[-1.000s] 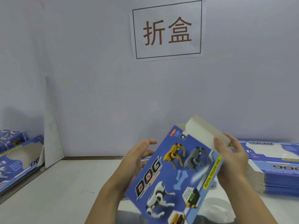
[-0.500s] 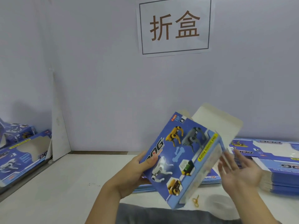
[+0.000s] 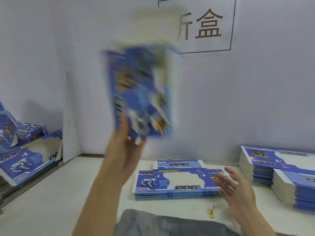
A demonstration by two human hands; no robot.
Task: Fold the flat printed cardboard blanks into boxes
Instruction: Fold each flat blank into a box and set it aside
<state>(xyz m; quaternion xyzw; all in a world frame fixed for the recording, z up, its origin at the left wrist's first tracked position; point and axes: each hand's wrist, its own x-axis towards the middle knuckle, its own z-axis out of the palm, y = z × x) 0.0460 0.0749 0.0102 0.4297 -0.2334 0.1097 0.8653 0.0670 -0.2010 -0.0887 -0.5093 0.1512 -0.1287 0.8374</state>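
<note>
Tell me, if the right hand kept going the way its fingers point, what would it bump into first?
Probably the stack of flat blanks on the table. The right hand is open, its fingers aimed forward and left, already over that stack's right end. Depth is hard to judge here.

We read "盒" in brown on the framed wall sign point(image 3: 204, 26), "DOG" and a red "TOP" tag on the top flat blank point(image 3: 177, 183), "DOG" on the left window box point(image 3: 30, 159); raised box's point(image 3: 141, 92) print blurred.
</note>
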